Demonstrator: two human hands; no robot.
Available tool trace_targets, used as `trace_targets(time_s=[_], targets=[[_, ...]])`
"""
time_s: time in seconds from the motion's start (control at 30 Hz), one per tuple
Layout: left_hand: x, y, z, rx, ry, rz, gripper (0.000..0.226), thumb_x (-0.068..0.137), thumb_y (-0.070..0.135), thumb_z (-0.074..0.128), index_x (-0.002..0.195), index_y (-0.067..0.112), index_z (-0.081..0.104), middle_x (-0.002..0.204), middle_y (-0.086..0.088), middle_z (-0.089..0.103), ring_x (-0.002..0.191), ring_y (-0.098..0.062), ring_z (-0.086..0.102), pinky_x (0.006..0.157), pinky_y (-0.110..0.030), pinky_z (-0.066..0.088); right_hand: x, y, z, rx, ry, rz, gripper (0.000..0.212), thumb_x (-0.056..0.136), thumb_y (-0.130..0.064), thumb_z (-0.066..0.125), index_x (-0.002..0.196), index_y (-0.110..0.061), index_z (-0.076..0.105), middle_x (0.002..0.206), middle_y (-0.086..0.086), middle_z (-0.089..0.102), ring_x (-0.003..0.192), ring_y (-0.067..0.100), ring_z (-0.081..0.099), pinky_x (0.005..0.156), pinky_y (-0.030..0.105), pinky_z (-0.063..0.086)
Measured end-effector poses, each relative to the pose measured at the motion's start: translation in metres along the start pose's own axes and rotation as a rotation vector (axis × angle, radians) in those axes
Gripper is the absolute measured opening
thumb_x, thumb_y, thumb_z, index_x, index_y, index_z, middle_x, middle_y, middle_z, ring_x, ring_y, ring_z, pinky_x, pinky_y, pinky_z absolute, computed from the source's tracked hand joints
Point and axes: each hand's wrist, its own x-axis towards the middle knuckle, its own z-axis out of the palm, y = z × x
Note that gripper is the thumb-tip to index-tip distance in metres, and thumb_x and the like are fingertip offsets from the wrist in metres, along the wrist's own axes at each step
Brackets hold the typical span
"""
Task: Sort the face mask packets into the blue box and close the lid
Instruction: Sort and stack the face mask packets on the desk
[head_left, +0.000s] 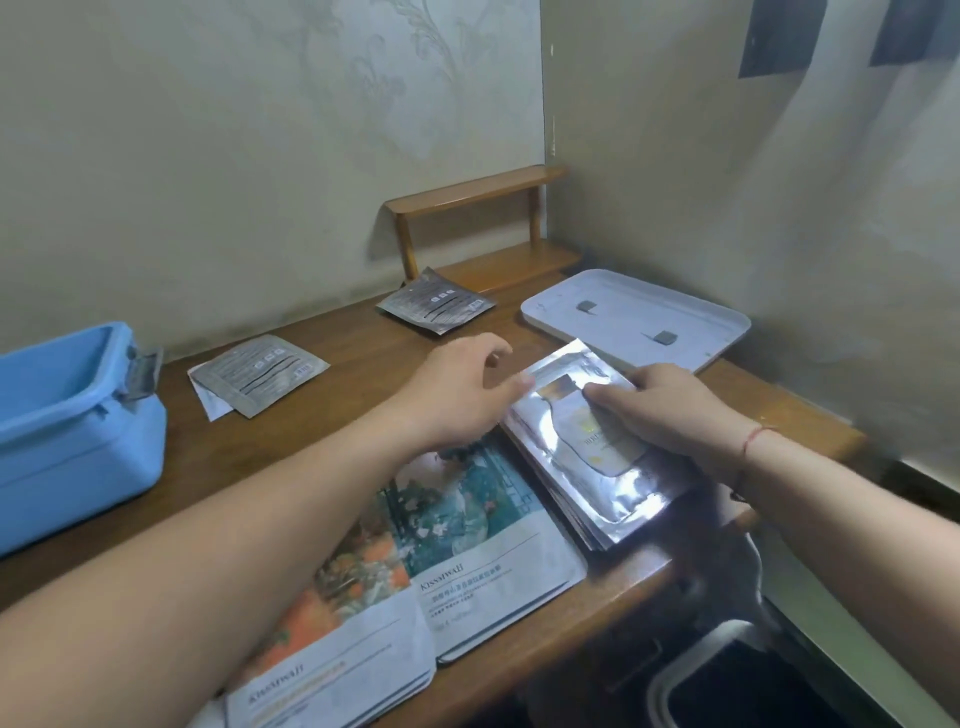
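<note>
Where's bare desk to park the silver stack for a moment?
Bare wood lies between the blue box and the grey packets, and ahead of the left hand toward the dark packets. The near right, by the printed packets, is crowded.

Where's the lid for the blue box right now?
The white lid lies flat at the far right of the wooden desk in the head view, beside the wall, just beyond the silver packets and right of the small wooden shelf.
</note>
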Motion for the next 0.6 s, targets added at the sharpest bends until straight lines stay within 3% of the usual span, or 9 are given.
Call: trace_targets(time_s=[0.1, 0.17, 0.23, 0.33, 0.4, 0.47, 0.53, 0.6], targets=[[0.012, -0.008, 0.02, 0.042, -0.092, 0.0, 0.058, 0.096, 0.055, 0.048, 0.14, 0.017, 0.045, 0.136, -0.003, 0.055, 0.119, -0.021, 0.053, 0.1, -0.036, 0.044, -0.002, -0.001, 0.01, -0.28, 0.12, -0.053, 0.061, 0.08, -0.073, 0.04, 0.108, -0.023, 0.062, 0.104, 0.003, 0.069, 0.091, 0.025, 0.063, 0.082, 0.039, 0.054], [0.017, -0.012, 0.029, 0.032, -0.102, 0.008, 0.049, 0.096, 0.054, 0.047, 0.131, 0.019, 0.051, 0.123, -0.003, 0.061, 0.107, -0.021, 0.057, 0.093, -0.038, 0.047, -0.011, 0.002, 0.01, -0.426, 0.19, -0.088, 0.068, 0.082, -0.077, 0.035, 0.126, -0.028, 0.051, 0.124, 0.001, 0.061, 0.109, 0.028, 0.058, 0.086, 0.04, 0.051], [0.021, -0.013, 0.033, 0.024, -0.076, 0.023, 0.044, 0.096, 0.053, 0.048, 0.124, 0.019, 0.054, 0.113, -0.001, 0.063, 0.098, -0.02, 0.057, 0.087, -0.038, 0.048, -0.026, 0.009, 0.006, -0.411, 0.236, -0.306, 0.076, 0.081, -0.078, 0.032, 0.138, -0.03, 0.043, 0.141, -0.002, 0.048, 0.127, 0.024, 0.045, 0.098, 0.041, 0.043], [0.023, -0.015, 0.036, 0.018, -0.042, 0.043, 0.037, 0.097, 0.051, 0.049, 0.112, 0.02, 0.059, 0.101, 0.001, 0.062, 0.092, -0.02, 0.056, 0.08, -0.037, 0.047, -0.05, 0.018, 0.005, -0.385, 0.16, -0.652, 0.071, 0.083, -0.079, 0.03, 0.139, -0.036, 0.044, 0.148, -0.007, 0.039, 0.135, 0.015, 0.033, 0.107, 0.035, 0.035], [0.022, -0.014, 0.039, 0.018, -0.041, 0.047, 0.028, 0.097, 0.05, 0.048, 0.092, 0.024, 0.057, 0.091, 0.003, 0.06, 0.085, -0.019, 0.055, 0.072, -0.035, 0.044, -0.052, 0.028, 0.011, -0.532, 0.125, -0.722, 0.069, 0.086, -0.079, 0.027, 0.136, -0.035, 0.047, 0.147, -0.007, 0.041, 0.136, 0.016, 0.033, 0.107, 0.04, 0.038], [0.022, -0.013, 0.038, 0.007, -0.044, 0.04, 0.029, 0.098, 0.051, 0.046, 0.085, 0.026, 0.054, 0.089, 0.003, 0.059, 0.083, -0.017, 0.054, 0.069, -0.032, 0.039, -0.052, 0.031, 0.016, -0.583, 0.145, -0.722, 0.069, 0.089, -0.077, 0.023, 0.134, -0.033, 0.051, 0.145, -0.005, 0.046, 0.137, 0.019, 0.033, 0.108, 0.046, 0.037], [0.019, -0.017, 0.032, 0.018, -0.04, 0.032, 0.04, 0.098, 0.055, 0.04, 0.102, 0.021, 0.059, 0.103, -0.001, 0.063, 0.091, -0.017, 0.055, 0.074, -0.031, 0.041, -0.059, 0.033, 0.02, -0.515, 0.276, -0.799, 0.063, 0.093, -0.068, 0.03, 0.125, -0.024, 0.06, 0.138, 0.001, 0.054, 0.136, 0.027, 0.039, 0.109, 0.052, 0.033], [0.01, -0.026, 0.016, 0.079, -0.048, -0.009, 0.053, 0.099, 0.056, 0.036, 0.13, 0.017, 0.055, 0.124, -0.003, 0.061, 0.108, -0.018, 0.056, 0.086, -0.029, 0.043, -0.08, 0.036, 0.025, -0.366, 0.491, -0.964, 0.048, 0.09, -0.055, 0.055, 0.104, -0.012, 0.072, 0.118, 0.008, 0.066, 0.12, 0.035, 0.054, 0.101, 0.055, 0.039]])
